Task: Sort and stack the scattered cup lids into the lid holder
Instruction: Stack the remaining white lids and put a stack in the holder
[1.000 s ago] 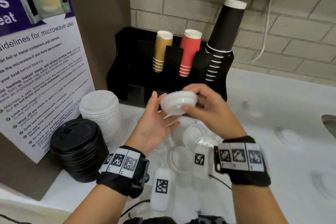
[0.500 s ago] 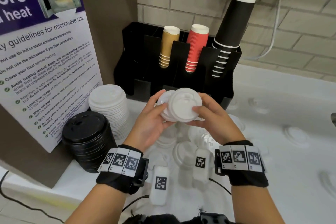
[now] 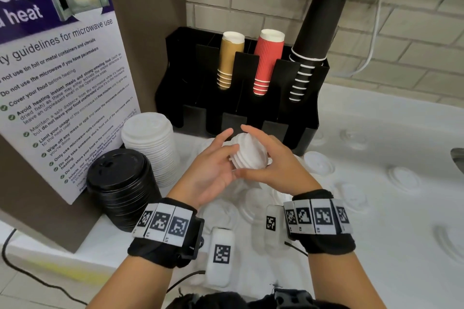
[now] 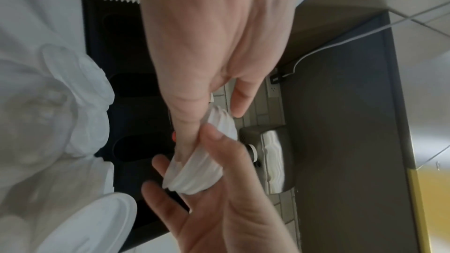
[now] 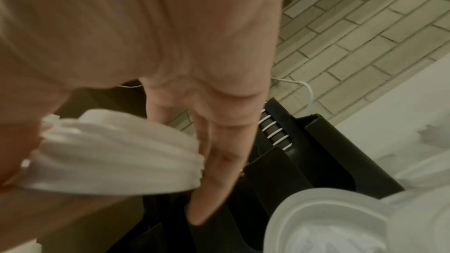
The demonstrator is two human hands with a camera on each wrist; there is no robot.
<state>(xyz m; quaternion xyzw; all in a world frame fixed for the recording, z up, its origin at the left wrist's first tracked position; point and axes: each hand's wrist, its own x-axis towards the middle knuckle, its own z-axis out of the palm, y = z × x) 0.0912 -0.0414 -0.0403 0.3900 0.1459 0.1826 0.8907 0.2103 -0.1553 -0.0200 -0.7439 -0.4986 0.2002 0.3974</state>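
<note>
Head cam: both my hands are up in front of the black lid holder (image 3: 241, 98), left hand (image 3: 213, 173) cupping and right hand (image 3: 271, 165) gripping a small stack of white lids (image 3: 247, 155).

Left wrist: fingers wrapped around it.

Right wrist: stack under my thumb, blurry.

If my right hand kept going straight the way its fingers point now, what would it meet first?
Probably the black holder. The right hand, holding the small stack of white lids, points at its lower front slots. Depth is uncertain; the left hand sits beside that line.
</note>
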